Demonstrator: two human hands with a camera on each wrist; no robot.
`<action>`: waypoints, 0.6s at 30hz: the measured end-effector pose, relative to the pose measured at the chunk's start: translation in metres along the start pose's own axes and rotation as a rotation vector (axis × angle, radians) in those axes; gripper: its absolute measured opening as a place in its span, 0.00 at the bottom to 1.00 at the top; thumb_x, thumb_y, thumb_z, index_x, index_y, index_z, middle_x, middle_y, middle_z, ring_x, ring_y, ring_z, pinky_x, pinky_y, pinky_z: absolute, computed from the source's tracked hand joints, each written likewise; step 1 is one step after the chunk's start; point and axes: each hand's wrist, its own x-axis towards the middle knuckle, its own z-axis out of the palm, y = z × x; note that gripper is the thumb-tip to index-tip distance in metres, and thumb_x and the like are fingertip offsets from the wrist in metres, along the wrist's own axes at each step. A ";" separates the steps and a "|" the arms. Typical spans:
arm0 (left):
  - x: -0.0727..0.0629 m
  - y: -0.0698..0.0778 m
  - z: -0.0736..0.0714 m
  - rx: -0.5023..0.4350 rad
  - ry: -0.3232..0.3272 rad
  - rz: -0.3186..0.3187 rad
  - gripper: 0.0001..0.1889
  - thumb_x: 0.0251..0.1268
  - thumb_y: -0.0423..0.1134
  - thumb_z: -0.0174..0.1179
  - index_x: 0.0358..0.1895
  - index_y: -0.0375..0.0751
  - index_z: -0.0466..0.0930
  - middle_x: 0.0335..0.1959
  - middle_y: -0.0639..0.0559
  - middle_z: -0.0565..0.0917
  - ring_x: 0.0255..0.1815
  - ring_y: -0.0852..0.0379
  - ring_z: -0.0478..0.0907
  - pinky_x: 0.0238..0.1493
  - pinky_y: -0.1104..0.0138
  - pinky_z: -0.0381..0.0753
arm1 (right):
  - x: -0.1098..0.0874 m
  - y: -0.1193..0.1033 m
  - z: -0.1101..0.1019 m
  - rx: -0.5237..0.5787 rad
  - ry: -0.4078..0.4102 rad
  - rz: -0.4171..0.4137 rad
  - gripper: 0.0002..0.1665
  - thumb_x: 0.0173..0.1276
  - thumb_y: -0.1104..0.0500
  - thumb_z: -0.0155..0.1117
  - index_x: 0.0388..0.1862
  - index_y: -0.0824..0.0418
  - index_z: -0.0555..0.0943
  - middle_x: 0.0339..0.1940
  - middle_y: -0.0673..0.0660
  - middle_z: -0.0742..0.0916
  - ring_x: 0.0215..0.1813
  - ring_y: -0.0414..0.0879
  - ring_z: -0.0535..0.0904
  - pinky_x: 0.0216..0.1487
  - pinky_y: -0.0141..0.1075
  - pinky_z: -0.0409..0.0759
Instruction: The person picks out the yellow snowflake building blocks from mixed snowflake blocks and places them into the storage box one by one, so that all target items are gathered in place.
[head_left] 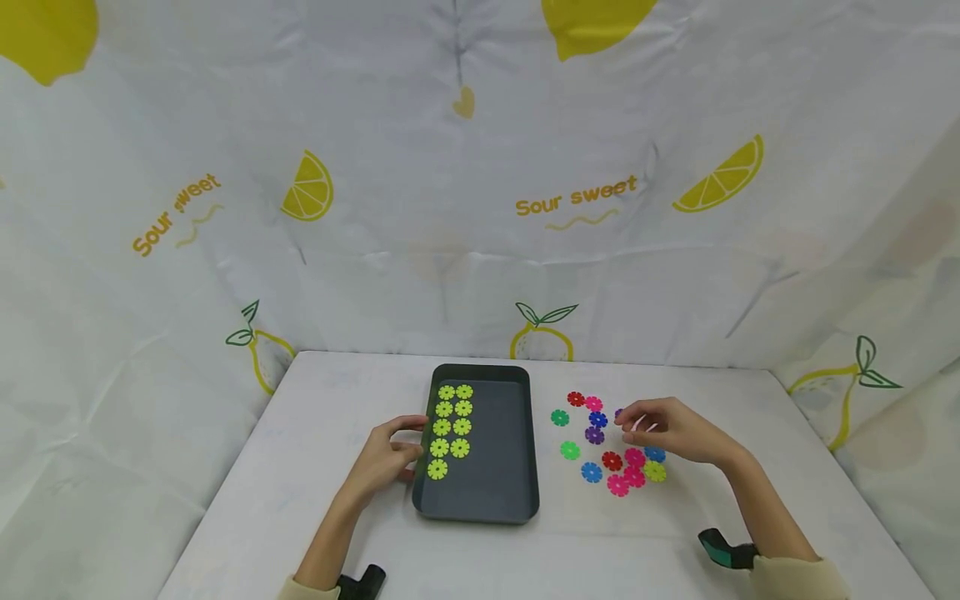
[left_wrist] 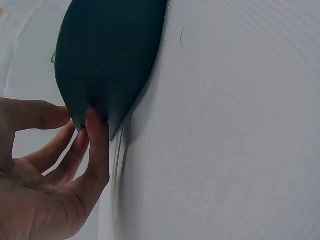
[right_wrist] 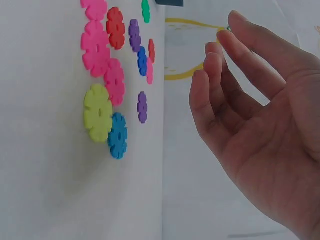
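My left hand (head_left: 381, 460) rests its fingertips against the outer left wall of a dark grey rectangular tray (head_left: 497, 450). The left wrist view shows the fingers of that hand (left_wrist: 55, 175) touching the tray's side (left_wrist: 107, 60). Inside the tray, several yellow-green notched plastic discs (head_left: 442, 427) lie in two columns on the left. My right hand (head_left: 678, 429) hovers over loose discs on the table, fingers slightly bent, with nothing visible between them. A purple disc (right_wrist: 142, 107) lies near it, with a yellow-green disc (right_wrist: 98, 113) and a blue disc (right_wrist: 118, 136) closer to the camera.
Right of the tray, pink discs (head_left: 633, 476), red discs (head_left: 612, 461), green discs (head_left: 570, 450) and blue discs (head_left: 592, 472) lie scattered on the white table (head_left: 600, 542). A white cloth printed with lemons (head_left: 420, 283) hangs behind the table.
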 end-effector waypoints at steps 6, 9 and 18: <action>0.000 0.000 0.000 -0.003 -0.001 -0.002 0.26 0.68 0.27 0.65 0.69 0.42 0.82 0.68 0.40 0.83 0.50 0.48 0.91 0.35 0.55 0.93 | -0.017 0.015 -0.001 0.003 -0.011 0.011 0.18 0.74 0.63 0.72 0.59 0.70 0.85 0.50 0.65 0.91 0.45 0.36 0.84 0.43 0.28 0.88; 0.001 -0.001 0.000 0.001 0.002 -0.002 0.26 0.68 0.27 0.65 0.69 0.42 0.82 0.68 0.39 0.83 0.50 0.48 0.90 0.35 0.55 0.93 | -0.023 0.023 -0.001 0.021 -0.033 0.045 0.19 0.73 0.62 0.73 0.59 0.70 0.86 0.51 0.65 0.91 0.43 0.36 0.84 0.44 0.28 0.88; 0.001 -0.002 0.000 -0.001 0.003 -0.001 0.26 0.68 0.27 0.65 0.69 0.43 0.83 0.68 0.40 0.83 0.49 0.48 0.91 0.35 0.55 0.93 | -0.035 0.050 0.002 0.040 -0.061 0.116 0.20 0.70 0.60 0.78 0.58 0.67 0.88 0.43 0.58 0.89 0.36 0.39 0.79 0.40 0.27 0.83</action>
